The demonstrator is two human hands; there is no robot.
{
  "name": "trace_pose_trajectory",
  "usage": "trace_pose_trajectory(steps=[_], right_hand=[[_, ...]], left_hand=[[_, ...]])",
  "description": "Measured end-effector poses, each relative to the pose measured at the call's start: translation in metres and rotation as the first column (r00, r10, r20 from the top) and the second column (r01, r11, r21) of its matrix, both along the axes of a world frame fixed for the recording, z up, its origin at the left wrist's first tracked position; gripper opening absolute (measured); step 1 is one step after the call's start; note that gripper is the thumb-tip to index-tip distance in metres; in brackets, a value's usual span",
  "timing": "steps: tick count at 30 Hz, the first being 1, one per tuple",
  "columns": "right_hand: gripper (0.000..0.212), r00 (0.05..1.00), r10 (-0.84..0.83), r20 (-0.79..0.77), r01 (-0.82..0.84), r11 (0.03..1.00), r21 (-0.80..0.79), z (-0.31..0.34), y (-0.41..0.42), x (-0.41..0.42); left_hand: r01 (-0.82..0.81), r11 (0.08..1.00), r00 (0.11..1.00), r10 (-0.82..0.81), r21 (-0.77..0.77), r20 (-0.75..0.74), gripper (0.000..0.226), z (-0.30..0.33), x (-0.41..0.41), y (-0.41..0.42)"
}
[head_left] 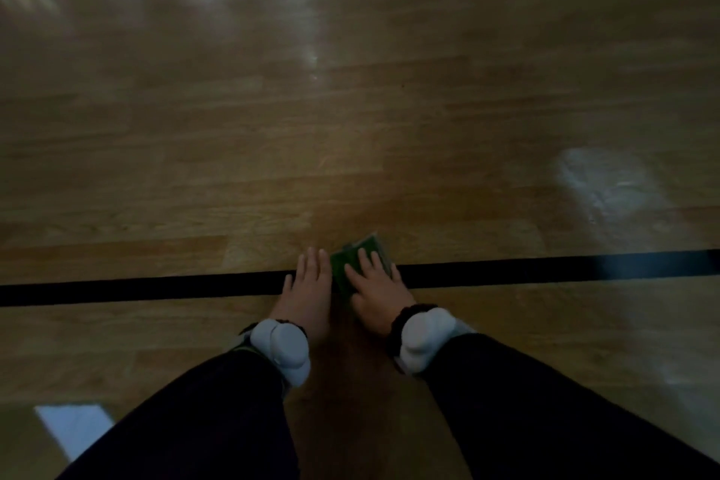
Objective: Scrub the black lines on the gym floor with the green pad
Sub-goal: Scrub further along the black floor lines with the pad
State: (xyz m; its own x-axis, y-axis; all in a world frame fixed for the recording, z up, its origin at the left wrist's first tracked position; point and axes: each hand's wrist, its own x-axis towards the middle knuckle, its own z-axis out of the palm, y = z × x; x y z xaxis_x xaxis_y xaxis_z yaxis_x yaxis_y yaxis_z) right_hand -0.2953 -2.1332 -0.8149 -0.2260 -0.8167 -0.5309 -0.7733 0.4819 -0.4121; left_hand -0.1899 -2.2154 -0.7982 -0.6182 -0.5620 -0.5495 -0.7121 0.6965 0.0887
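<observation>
Two hands rest on the wooden gym floor (350,129), side by side over one black line (156,288) that crosses the view from left to right. The right hand (376,284) lies flat on the green pad (360,255), fingers straight and slightly spread, pressing it down without curling round it. The pad sits on the black line, its far edge extending onto bare wood beyond the fingertips. The left hand (307,284) lies palm down directly on the floor, just beside the pad, fingers straight and together, holding nothing. Each wrist carries a white device (282,351) on a dark strap. Dark sleeves (526,401) cover both forearms. Pale light patches reflect off the floor.
</observation>
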Motion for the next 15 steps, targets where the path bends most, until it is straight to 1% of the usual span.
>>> trace_pose_trajectory(steps=[2, 4, 5, 7, 9, 12, 13, 15], right_hand=[[0.055, 0.992, -0.096, 0.082, 0.103, 0.991, -0.089, 0.012, 0.010, -0.019], [0.054, 0.971, -0.230, 0.069, 0.240, 0.948, -0.210, 0.017, 0.027, -0.033], [0.054, 0.956, -0.290, 0.048, 0.292, 0.925, -0.243, 0.018, 0.037, -0.039], [0.053, 0.934, -0.358, 0.014, 0.350, 0.904, -0.245, 0.019, 0.051, -0.048], [0.052, 0.921, -0.389, -0.015, 0.376, 0.900, -0.222, 0.020, 0.063, -0.056], [0.053, 0.900, -0.435, -0.042, 0.416, 0.882, -0.223, 0.016, 0.075, -0.066], [0.053, 0.894, -0.446, -0.045, 0.426, 0.877, -0.222, 0.015, 0.078, -0.068], [0.054, 0.884, -0.464, -0.053, 0.444, 0.870, -0.216, 0.014, 0.081, -0.070]], left_hand=[[0.077, 0.996, 0.997, -0.075, 0.053, -0.034, 0.091, 0.002, -0.005, 0.013], [0.130, 0.989, 0.991, -0.126, 0.075, -0.050, 0.088, 0.000, -0.011, 0.022], [0.133, 0.988, 0.990, -0.129, 0.076, -0.054, 0.085, -0.003, -0.015, 0.026], [0.130, 0.989, 0.991, -0.128, 0.067, -0.042, 0.074, -0.009, -0.021, 0.029], [0.160, 0.986, 0.987, -0.160, 0.054, -0.008, 0.064, -0.014, -0.026, 0.030], [0.225, 0.974, 0.974, -0.225, -0.008, 0.023, 0.056, -0.019, -0.023, 0.021], [0.219, 0.975, 0.975, -0.218, -0.027, 0.029, 0.055, -0.019, -0.020, 0.015], [0.127, 0.991, 0.991, -0.125, -0.039, 0.043, 0.055, -0.018, -0.012, -0.001]])
